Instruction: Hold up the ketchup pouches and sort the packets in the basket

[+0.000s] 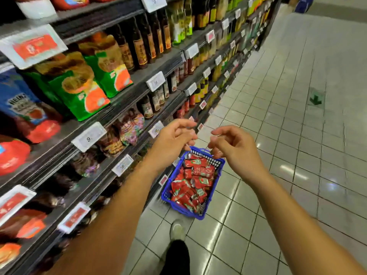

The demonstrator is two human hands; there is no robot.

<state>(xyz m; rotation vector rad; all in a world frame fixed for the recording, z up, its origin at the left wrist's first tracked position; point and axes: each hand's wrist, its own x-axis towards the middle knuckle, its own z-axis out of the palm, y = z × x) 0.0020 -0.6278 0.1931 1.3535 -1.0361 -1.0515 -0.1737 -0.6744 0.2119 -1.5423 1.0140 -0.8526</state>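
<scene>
1. Shelving (65, 133) runs along the left: green pouches (83, 90) stand face-out at the shelf lip so the fronts read, and dark sauce bottles (143, 46) stand upright in rows behind white price tags (155, 81).
2. Left hand (172, 135): raised in the aisle just off the shelf edge, fingers loosely curled, thumb and forefinger near each other. No item visible in it.
3. Blue basket (218, 171): sits on the tiled floor (297, 145) just beside the shelf base, below and between both hands, within easy reach. It is heaped with red sachets (194, 181).
4. Right hand (236, 149): hovers above the basket's far rim, fingers relaxed and bent. It seems to hold nothing, though blur makes the fingertips hard to read.
5. A shoe (177, 229) stands near the basket's close end.
</scene>
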